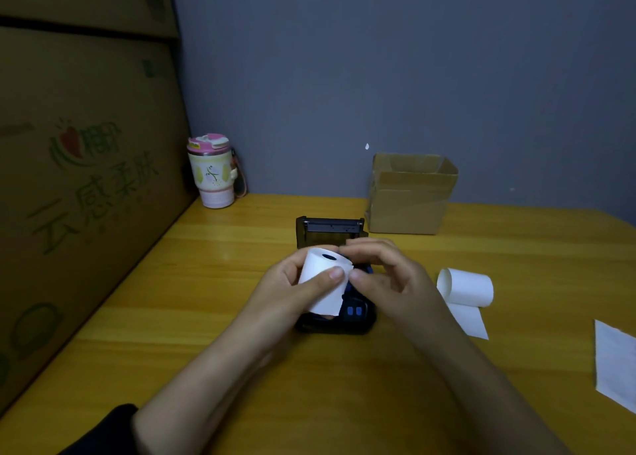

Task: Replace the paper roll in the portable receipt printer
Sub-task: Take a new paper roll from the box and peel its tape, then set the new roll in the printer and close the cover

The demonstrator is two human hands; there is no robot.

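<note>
A black portable receipt printer [358,320] with blue buttons lies on the yellow table [213,303], its lid [330,229] standing open at the far side. Just above it my left hand [292,286] grips a full white paper roll [327,282], core hole facing up and away. My right hand [385,275] pinches the roll's right edge with thumb and fingertips. The hands hide most of the printer's paper bay. A nearly spent paper roll [466,287] with a loose tail lies on the table to the right.
An open small cardboard box [409,196] stands behind the printer. A pink-lidded tumbler [211,172] sits at the back left by large stacked cartons [79,179]. A loose white sheet [616,365] lies at the right edge. A grey wall backs the table.
</note>
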